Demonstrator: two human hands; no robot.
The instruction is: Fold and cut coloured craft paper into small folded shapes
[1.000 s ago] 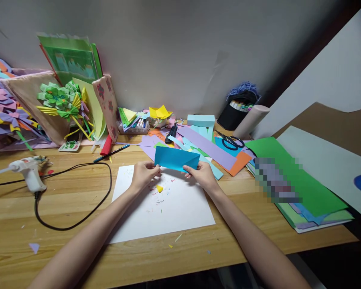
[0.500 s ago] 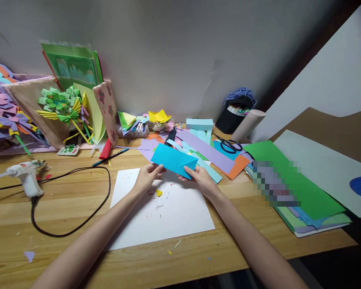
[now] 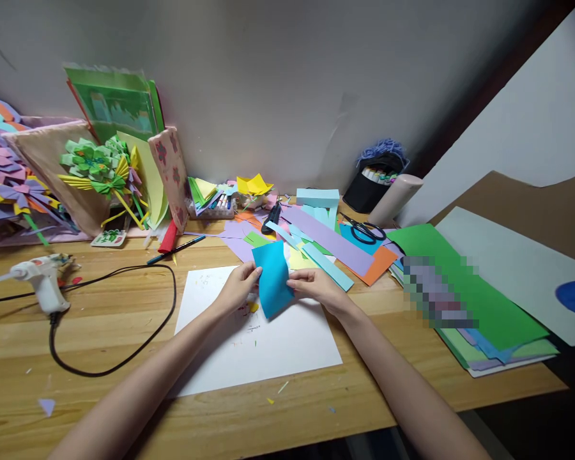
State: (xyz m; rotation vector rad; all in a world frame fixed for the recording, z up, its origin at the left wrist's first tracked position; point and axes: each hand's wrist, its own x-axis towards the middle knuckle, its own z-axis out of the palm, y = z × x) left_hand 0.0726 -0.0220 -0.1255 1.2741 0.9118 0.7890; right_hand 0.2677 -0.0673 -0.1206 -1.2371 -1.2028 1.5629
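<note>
A piece of blue paper [image 3: 274, 280] is held upright and slightly curved between my two hands. My left hand [image 3: 242, 284] pinches its left edge with thumb and fingers. At its right edge my right hand [image 3: 315, 284] has closed on the paper, fingertips partly behind it. Beneath lies a white sheet [image 3: 268, 358] with small coloured marks and a yellow paper scrap [image 3: 253, 307] on it, partly hidden by the hands.
A white glue gun [image 3: 43, 281] with a looping black cable lies at the left. Black scissors [image 3: 364, 231] rest among coloured paper strips [image 3: 335, 239] behind my hands. Green sheets [image 3: 469, 281] are stacked at the right; a black pen holder [image 3: 371, 188] stands by the wall.
The blue paper has turned from lying lengthwise and tilted to standing upright, its lower end now nearer me. Both hands have shifted their grip to its side edges.
</note>
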